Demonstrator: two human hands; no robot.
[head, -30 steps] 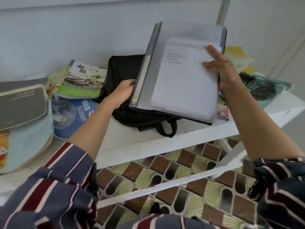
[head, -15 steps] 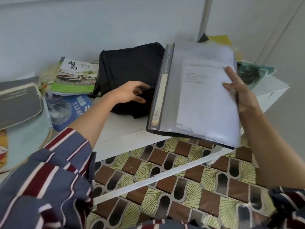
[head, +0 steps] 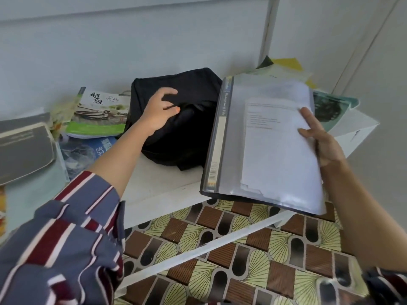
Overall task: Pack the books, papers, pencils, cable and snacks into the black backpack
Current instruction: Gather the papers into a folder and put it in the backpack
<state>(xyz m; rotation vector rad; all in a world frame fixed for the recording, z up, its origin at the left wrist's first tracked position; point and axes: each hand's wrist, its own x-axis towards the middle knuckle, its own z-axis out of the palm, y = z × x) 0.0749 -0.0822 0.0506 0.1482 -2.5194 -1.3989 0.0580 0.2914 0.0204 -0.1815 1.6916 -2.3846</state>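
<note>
The black backpack point(head: 182, 119) lies on the white shelf, against the wall. My left hand point(head: 160, 113) rests on top of it with curled fingers touching the fabric; whether it grips the fabric is unclear. My right hand point(head: 319, 139) holds a grey clear-cover folder point(head: 233, 150) with white papers point(head: 277, 150) on top, thumb pressed on the sheets. The folder hangs tilted to the right of the backpack, partly past the shelf's front edge.
Left of the backpack lie a green-and-white book point(head: 99, 115), a blue book point(head: 88, 150) under it and a grey book point(head: 24, 150). Behind the folder are a dark green book point(head: 330, 106) and yellow papers point(head: 288, 64). The shelf edge point(head: 158, 194) runs above a patterned tile floor point(head: 242, 249).
The folder has swung down and to the right, off the backpack, held by my right hand alone. My left hand has let go of its spine and moved up onto the backpack.
</note>
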